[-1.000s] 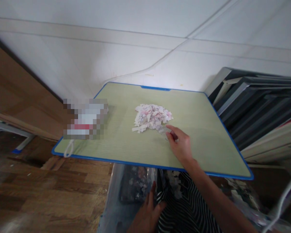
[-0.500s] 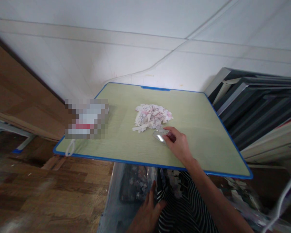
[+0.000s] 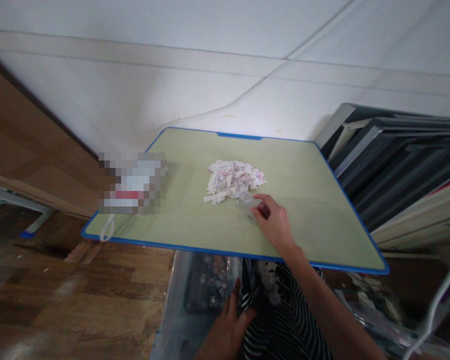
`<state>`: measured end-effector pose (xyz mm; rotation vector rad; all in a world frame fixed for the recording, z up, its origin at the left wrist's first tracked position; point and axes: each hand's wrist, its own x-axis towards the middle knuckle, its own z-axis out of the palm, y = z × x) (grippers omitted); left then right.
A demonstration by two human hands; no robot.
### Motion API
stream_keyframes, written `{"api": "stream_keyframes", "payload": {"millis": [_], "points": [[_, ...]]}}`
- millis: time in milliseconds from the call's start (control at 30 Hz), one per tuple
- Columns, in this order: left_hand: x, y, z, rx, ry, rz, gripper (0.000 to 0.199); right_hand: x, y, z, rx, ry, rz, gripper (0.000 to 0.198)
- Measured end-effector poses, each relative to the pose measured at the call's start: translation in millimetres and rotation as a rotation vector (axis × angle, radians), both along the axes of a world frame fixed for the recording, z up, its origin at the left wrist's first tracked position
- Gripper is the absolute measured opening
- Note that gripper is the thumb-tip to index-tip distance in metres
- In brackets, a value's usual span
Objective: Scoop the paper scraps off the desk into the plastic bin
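Observation:
My right hand [image 3: 274, 222] is over the table, thumb and fingers closed on a small clear plastic piece [image 3: 247, 204]; its exact kind is hard to tell. A dark reddish patch shows between the fingers. The plastic's far end meets the near edge of a heap of small white and pinkish paper scraps [image 3: 234, 179]. Below the table's front edge, my left hand [image 3: 228, 317] lies with fingers apart, between a translucent plastic bin [image 3: 170, 305] and black-and-white striped cloth [image 3: 281, 325]. Paper scraps show inside the bin.
The pale green table [image 3: 187, 220] has a blue rim. A blurred-out white item [image 3: 135, 182] with a white loop sits at its left. Dark framed panels [image 3: 393, 165] lean at the right, a cardboard sheet [image 3: 37, 135] stands left, and a white wall is behind.
The clear plastic piece in my right hand has tilted, and its bright glare is gone. My right hand has barely shifted; my left hand and the paper heap stay put.

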<state>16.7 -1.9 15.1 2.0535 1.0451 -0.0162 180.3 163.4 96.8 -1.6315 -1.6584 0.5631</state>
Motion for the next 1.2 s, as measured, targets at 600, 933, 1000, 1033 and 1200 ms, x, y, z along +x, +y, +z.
{"api": "stream_keyframes", "payload": {"millis": [600, 933, 1000, 1033, 1200], "points": [[-7, -7, -15.4, 0.112, -0.146, 0.003, 0.057, -13, -12, 8, 0.015, -0.130, 0.711, 0.025], [-6, -8, -10.8, 0.096, -0.150, 0.035, 0.052, -10, -17, 12, 0.002, -0.028, 0.767, 0.026], [-5, -6, -7.9, 0.068, -0.122, 0.028, 0.053, -11, -18, 10, 0.000, 0.012, 0.739, 0.026], [-5, -5, -6.4, 0.050, -0.104, 0.022, 0.054, -10, -17, 10, 0.005, 0.028, 0.702, 0.026], [-1, -1, -0.3, -0.026, -0.019, 0.006, 0.066, 7, 7, 8, 0.209, 0.076, 0.389, 0.025]]}}
